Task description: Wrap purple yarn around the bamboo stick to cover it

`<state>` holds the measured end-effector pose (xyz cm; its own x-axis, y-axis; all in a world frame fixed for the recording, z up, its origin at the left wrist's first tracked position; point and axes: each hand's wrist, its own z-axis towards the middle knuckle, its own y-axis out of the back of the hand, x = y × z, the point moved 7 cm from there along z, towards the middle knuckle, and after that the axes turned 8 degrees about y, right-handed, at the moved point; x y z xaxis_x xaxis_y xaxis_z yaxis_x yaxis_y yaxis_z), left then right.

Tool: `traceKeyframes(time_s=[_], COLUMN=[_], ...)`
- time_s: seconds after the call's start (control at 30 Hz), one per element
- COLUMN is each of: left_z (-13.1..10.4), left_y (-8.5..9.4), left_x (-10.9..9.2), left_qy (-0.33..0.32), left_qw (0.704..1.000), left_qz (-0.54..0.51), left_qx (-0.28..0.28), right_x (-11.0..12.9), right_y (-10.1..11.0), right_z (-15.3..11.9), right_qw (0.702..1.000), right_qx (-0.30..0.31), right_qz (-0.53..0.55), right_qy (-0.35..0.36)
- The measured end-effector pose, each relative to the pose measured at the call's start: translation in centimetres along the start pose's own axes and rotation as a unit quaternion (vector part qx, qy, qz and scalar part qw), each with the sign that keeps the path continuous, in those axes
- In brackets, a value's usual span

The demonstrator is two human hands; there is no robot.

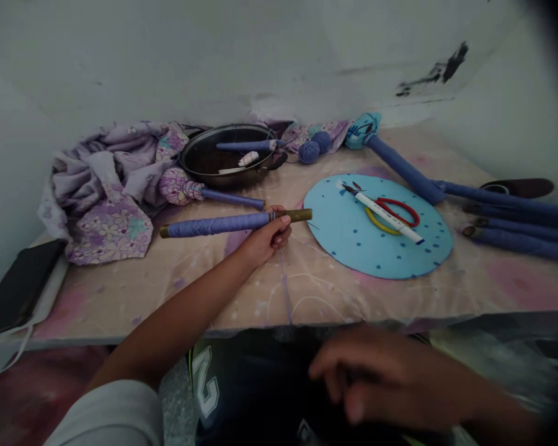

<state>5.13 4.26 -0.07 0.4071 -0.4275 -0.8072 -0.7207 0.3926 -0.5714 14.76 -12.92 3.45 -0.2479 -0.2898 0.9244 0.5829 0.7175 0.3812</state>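
Observation:
Above the table, my left hand (270, 238) grips a stick wrapped in blue-purple yarn (216, 224). The stick lies nearly level, with bare greenish-brown wood at both ends. From near this hand a thin strand of yarn (286, 285) runs down across the tabletop to the front edge. My right hand (376, 375) is in front of the table edge, low in the view and blurred by motion. Its fingers look bent, and whether anything is between them is not clear. Just behind the held stick lies a thinner wrapped stick with a flowered cloth head (181, 186).
A light-blue spotted disc (339, 229) bears a white marker (385, 215) and red and yellow rings. Behind are a dark pan (227, 179), yarn balls (309, 152) and crumpled flowered cloth (111, 179). Wrapped sticks (521, 238) lie right; a black phone-like case (21, 285) lies left.

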Motion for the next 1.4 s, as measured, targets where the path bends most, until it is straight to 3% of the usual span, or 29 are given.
traceKeyframes(time_s=[0.03, 0.1, 0.13, 0.2, 0.27, 0.3, 0.47, 0.53, 0.67, 0.73, 0.8, 0.93, 1.0, 1.07, 1.17, 1.33, 1.4], left_z=[0.0, 0.0, 0.0, 0.0, 0.0, 0.1, 0.3, 0.3, 0.3, 0.3, 0.2, 0.2, 0.2, 0.2, 0.2, 0.2, 0.2], left_y=[0.0, -0.2, -0.3, -0.4, -0.2, -0.1, 0.8, 1.0, 0.8, 0.7, 0.7, 1.1, 1.2, 1.1, 1.0, 1.0, 1.0], left_x=[0.1, 0.1, 0.0, -0.1, -0.2, -0.2, -0.3, -0.4, -0.4, -0.4, -0.5, -0.6, -0.7, -0.6, -0.6, -0.5, -0.6], left_qy=[0.0, -0.005, -0.01, -0.016, -0.017, -0.015, -0.002, -0.005, -0.004, -0.007, -0.015, -0.023, -0.023, -0.021, -0.019, -0.022, -0.025], left_qw=[1.0, 1.0, 0.999, 0.999, 0.999, 0.999, 1.0, 1.0, 1.0, 1.0, 1.0, 0.999, 0.998, 0.998, 0.999, 0.999, 0.999], left_qz=[0.005, 0.021, 0.028, 0.035, 0.03, 0.024, -0.006, -0.009, -0.005, -0.004, -0.008, -0.026, -0.029, -0.025, -0.012, -0.016, -0.014], left_qx=[0.006, 0.022, 0.029, 0.035, 0.029, 0.025, -0.015, -0.025, -0.016, -0.01, -0.013, -0.04, -0.049, -0.048, -0.045, -0.042, -0.041], right_x=[0.6, -0.4, -1.4, -4.0, -6.3, -6.8, -5.0, -4.5, -6.1, -6.9, -6.7, -4.9, -5.2, -6.2, -7.0, -5.1, -5.5], right_y=[2.9, 8.7, 10.7, 12.5, 12.5, 12.6, 12.4, 12.4, 12.3, 12.2, 12.4, 12.6, 12.4, 12.1, 11.9, 12.1, 12.1], right_z=[0.9, 2.6, 3.7, 6.4, 8.9, 9.6, 10.2, 10.1, 10.4, 10.4, 10.3, 9.8, 10.0, 10.2, 10.3, 10.2, 10.3], right_qw=[0.996, 0.961, 0.944, 0.938, 0.952, 0.947, 0.919, 0.913, 0.934, 0.939, 0.938, 0.908, 0.914, 0.921, 0.931, 0.915, 0.912], right_qx=[-0.08, -0.277, -0.328, -0.34, -0.304, -0.317, -0.363, -0.366, -0.331, -0.318, -0.331, -0.376, -0.37, -0.363, -0.353, -0.363, -0.371], right_qz=[0.015, -0.017, -0.04, -0.059, 0.014, 0.048, -0.029, -0.032, 0.104, 0.121, 0.078, -0.027, 0.027, 0.097, 0.085, 0.04, 0.094], right_qy=[0.03, 0.02, 0.007, -0.028, -0.041, -0.021, 0.153, 0.177, 0.088, 0.046, 0.068, 0.181, 0.165, 0.101, 0.041, 0.173, 0.146])
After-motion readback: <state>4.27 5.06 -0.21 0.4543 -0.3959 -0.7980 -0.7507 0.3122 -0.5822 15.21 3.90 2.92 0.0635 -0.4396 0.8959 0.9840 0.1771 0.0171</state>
